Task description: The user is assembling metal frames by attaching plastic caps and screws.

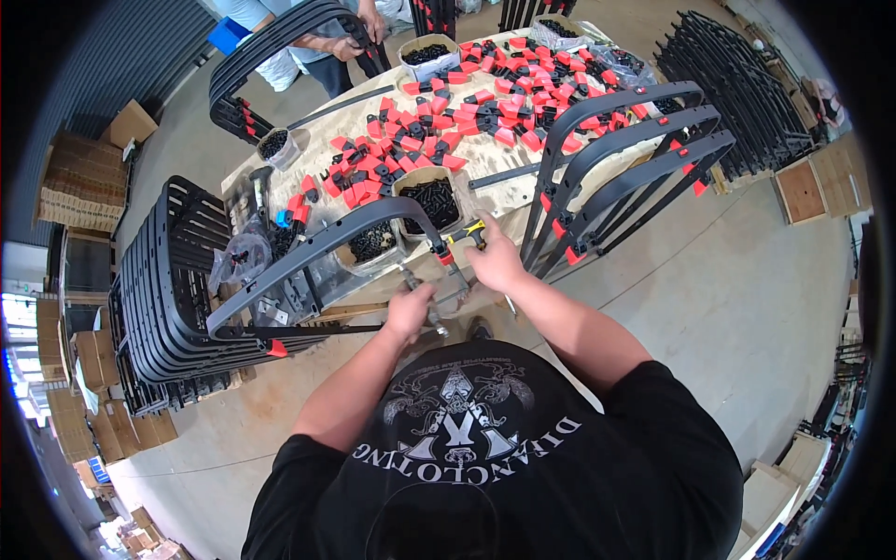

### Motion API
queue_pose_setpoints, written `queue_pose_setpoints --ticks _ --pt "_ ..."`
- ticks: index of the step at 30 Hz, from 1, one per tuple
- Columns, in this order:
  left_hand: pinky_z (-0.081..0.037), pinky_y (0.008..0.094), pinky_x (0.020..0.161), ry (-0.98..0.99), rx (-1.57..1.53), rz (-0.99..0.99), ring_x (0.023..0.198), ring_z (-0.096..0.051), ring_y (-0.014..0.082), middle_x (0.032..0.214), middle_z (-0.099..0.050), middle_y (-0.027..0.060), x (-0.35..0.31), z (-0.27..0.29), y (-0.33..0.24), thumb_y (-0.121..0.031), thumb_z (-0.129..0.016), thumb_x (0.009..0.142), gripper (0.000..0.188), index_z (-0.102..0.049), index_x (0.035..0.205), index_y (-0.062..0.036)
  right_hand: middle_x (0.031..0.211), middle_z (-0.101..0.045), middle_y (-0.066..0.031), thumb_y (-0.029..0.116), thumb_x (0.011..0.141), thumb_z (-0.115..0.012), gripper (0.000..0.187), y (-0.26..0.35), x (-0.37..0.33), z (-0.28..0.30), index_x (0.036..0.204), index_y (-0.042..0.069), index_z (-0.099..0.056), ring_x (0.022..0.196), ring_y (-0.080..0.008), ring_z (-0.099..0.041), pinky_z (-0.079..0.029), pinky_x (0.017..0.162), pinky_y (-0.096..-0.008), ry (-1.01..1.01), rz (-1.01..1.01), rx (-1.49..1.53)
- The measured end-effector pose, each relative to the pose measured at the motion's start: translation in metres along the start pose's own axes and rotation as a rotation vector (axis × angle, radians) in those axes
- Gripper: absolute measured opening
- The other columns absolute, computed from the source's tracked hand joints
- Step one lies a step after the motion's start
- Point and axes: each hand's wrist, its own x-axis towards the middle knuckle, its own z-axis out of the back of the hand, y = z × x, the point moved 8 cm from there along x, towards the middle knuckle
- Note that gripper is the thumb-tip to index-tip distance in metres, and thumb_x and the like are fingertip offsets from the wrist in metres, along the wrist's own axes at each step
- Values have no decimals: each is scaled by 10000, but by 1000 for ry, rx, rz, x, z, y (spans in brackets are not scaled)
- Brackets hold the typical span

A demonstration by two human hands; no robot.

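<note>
My left hand (408,310) is closed around a silvery metal tool (411,278), whose ends stick out above and below the fist; blur hides its exact kind. Close to its right, my right hand (497,259) grips a tool with a yellow-and-black handle (469,231); a thin metal shaft shows below that hand. Just beyond both hands, a curved black tubular frame (322,245) leans at the table's near edge. Its right end, with a red piece (444,258), comes down between the hands. Boxes of small black parts (429,203) and dark fasteners (371,243) stand right behind.
Red-and-black plastic pieces (411,140) cover much of the table (490,196). Black frames stand upright at the right (644,168) and stacked at the left (154,280). A hammer (260,187) lies at the table's left. Across it, another person's hands (350,45) hold a frame.
</note>
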Motion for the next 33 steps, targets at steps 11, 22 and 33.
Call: queue_pose_setpoints --ticks 11,22,33 --pt "-513 351 518 -231 -135 40 587 -569 171 728 -547 36 -4 163 7 -52 -581 922 134 -595 1055 -41 1070 -714 -249 287 729 -812 538 13 25 -16 1188 72 -632 1052 -398 -687 -538 937 -435 3 108 -192" --pt "-525 324 673 -472 63 -46 748 -626 181 1045 -674 136 61 261 50 -140 -677 864 708 -395 1483 55 822 -687 -65 323 774 -845 469 -113 -55 -80 1140 51 -732 565 -136 -572 -441 477 -321 465 -449 -82" --pt "-551 326 648 -175 -108 265 754 -671 198 868 -677 82 -87 339 132 -73 -581 951 168 -664 1079 -3 964 -700 -75 158 860 -784 469 76 -41 -333 1291 58 -628 769 -126 -624 -481 567 -269 657 -210 423"
